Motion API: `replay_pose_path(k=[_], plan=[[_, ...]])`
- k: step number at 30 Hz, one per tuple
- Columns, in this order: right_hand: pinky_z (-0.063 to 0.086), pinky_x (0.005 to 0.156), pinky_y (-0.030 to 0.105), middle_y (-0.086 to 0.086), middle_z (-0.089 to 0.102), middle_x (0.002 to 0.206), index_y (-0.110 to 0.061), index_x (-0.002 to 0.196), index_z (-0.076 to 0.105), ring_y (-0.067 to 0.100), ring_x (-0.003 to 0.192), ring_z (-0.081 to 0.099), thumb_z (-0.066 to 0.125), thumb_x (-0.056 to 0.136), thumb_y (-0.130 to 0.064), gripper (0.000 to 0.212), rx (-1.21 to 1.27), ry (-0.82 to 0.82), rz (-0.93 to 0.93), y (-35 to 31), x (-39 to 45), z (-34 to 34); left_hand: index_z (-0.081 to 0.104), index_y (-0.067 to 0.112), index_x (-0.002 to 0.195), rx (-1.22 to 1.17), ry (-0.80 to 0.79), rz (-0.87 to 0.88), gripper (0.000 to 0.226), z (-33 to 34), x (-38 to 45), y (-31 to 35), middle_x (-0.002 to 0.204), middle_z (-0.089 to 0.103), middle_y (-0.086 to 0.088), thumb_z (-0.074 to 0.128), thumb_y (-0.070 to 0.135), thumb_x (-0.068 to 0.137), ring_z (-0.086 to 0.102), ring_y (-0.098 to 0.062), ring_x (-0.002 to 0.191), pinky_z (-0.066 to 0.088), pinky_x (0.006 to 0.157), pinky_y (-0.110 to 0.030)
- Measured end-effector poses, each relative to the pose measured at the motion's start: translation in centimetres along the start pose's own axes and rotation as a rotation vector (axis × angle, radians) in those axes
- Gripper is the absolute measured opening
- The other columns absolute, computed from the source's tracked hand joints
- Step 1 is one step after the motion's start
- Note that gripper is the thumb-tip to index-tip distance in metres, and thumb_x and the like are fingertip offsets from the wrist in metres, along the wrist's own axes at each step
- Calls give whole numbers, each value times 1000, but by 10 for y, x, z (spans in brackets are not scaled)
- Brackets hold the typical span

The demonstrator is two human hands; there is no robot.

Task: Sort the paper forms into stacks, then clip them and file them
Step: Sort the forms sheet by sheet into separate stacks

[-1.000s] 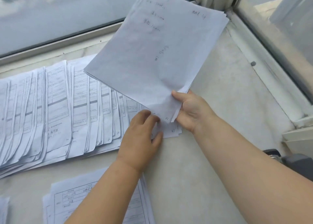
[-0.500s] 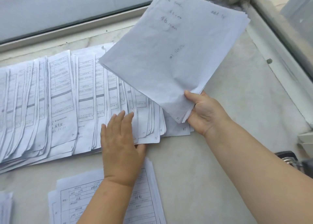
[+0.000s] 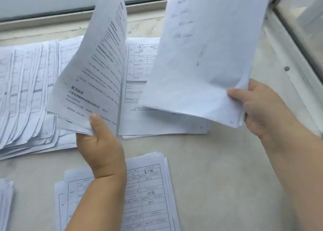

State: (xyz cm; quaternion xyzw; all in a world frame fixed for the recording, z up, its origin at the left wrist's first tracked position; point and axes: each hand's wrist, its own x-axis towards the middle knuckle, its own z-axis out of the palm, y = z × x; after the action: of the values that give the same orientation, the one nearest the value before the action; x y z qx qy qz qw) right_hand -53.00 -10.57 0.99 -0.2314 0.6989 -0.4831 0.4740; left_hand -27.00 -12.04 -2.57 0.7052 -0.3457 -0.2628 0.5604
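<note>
The pale stone window ledge (image 3: 218, 169) holds it all. A long row of white printed paper forms (image 3: 26, 94) is fanned out on the left, and a flat white stack of table forms (image 3: 139, 94) lies in the middle, its long side running away from the person. A near stack of forms (image 3: 148, 195) lies under the left arm.

The left hand (image 3: 99, 148) pinches the bottom edge of a lifted bundle of printed white sheets (image 3: 90, 73) — thumb on top. The right hand (image 3: 260, 108) pinches a bundle of white sheets with faint handwriting (image 3: 206, 56) at its low corner. The middle stack sits between both hands — the left bundle stands nearer to it.
</note>
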Motion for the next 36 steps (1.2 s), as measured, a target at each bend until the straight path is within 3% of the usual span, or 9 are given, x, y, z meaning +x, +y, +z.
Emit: replay_pose_path(k=[5,7,11,14,17,20,24,32,36], plan=[[52,63,24,0,71,97,-21,88,64,18,85,68,48,93,3,29,-211,-220,117,4,0,51,57,0,124,54,-141,219,35,-3,-1,2,121,61,1,46,22,100,55,-3,116,41,100,-17],[52,57,20,-1,70,93,-21,86,63,16,79,67,48,93,2,28,-226,-270,174,9,7,67,57,1,123,131,-352,377,32,0,1,-4,115,59,6,45,18,99,52,5,111,37,95,-12],[58,79,39,4,69,106,-19,108,59,23,95,68,59,89,-10,22,-372,-205,162,20,20,72,67,16,114,522,-838,696,44,8,3,-29,114,59,-4,42,14,77,51,-21,108,43,89,-27],[50,63,29,-1,59,90,-22,119,43,14,77,59,68,83,-17,45,-608,-55,-84,21,10,60,71,20,107,566,-883,682,40,9,7,-32,111,62,-1,54,14,71,48,-17,105,37,88,-23],[43,60,22,-4,59,81,-17,95,58,8,66,52,67,85,-23,14,-747,6,-247,24,-9,51,73,22,106,501,-922,650,38,6,13,-27,109,64,3,50,28,76,49,-12,105,34,86,-16],[45,53,21,0,67,68,-10,81,67,9,50,55,61,92,-28,23,-536,-138,40,22,-15,48,72,23,108,500,-956,658,38,4,15,-28,112,64,3,49,35,80,50,-10,106,35,87,-16],[51,49,18,10,75,77,-6,92,68,11,52,64,59,96,-29,25,-386,-370,358,11,-11,52,72,23,108,477,-960,673,35,3,15,-30,111,64,2,49,35,86,51,-12,107,36,89,-16],[53,46,21,10,72,72,-4,88,66,16,57,69,58,96,-31,29,-238,-352,487,10,1,56,71,27,101,475,-963,655,32,3,16,-26,107,61,13,42,39,94,51,-10,104,48,74,-30],[54,46,21,8,69,72,-7,89,66,16,57,69,66,90,-9,2,-285,-371,485,11,1,56,72,23,100,492,-938,661,36,5,15,-29,108,62,13,40,38,94,52,-10,105,45,76,-27]])
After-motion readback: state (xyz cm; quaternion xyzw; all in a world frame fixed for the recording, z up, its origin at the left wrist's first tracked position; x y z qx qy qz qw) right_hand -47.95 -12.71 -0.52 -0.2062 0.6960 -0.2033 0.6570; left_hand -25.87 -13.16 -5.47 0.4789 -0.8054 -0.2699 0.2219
